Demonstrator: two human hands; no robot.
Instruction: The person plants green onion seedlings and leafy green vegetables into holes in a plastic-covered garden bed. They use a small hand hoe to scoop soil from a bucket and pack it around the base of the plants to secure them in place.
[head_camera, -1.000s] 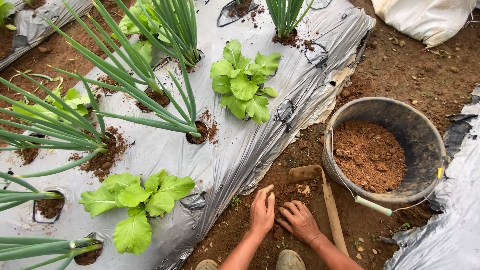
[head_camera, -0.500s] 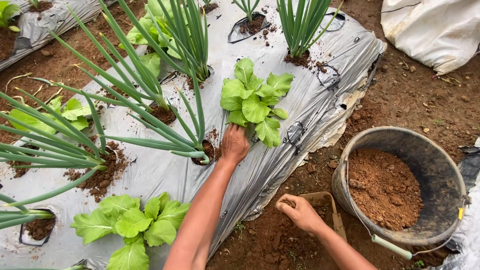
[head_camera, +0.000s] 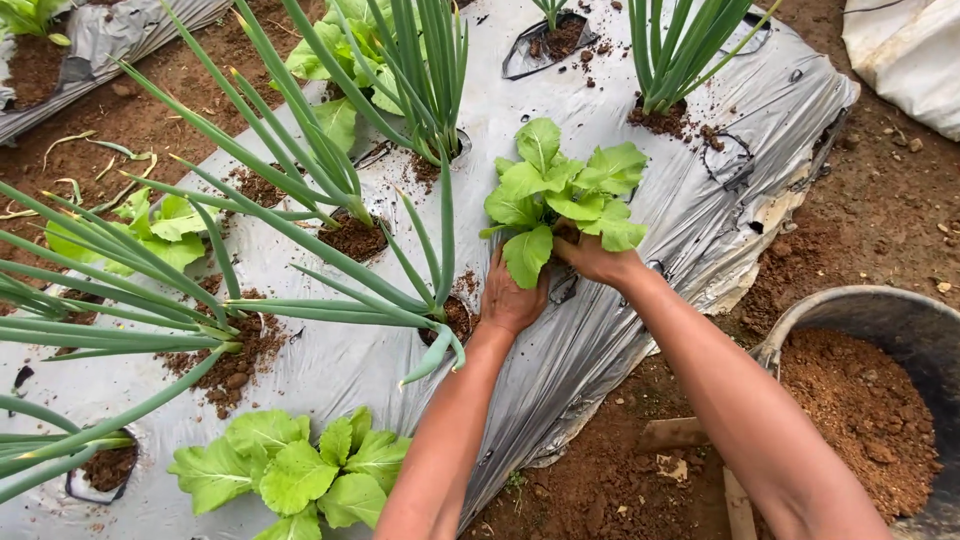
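A raised bed covered in silver plastic sheet (head_camera: 330, 350) fills most of the view, with planting holes cut through it. Tall green onion plants (head_camera: 330, 170) stand in the holes along the bed's middle and far edge, loose brown soil scattered around their bases. At the bed's right edge grows a leafy green seedling (head_camera: 560, 190), and both hands meet at its base. The left hand (head_camera: 512, 298) lies with its fingers curled up under the lowest leaf; its grip looks loosely cupped, and whether it clamps the stem I cannot tell. The right hand (head_camera: 592, 255) reaches in under the leaves from the right, its fingertips hidden, so its grip cannot be told either. A second leafy plant (head_camera: 295, 470) sits at the bed's near edge. Off the bed, at the right, a dark round bucket (head_camera: 850, 310) holds crumbly brown soil (head_camera: 865, 410). A wooden-handled tool (head_camera: 690, 440) lies on the ground beside the bucket.
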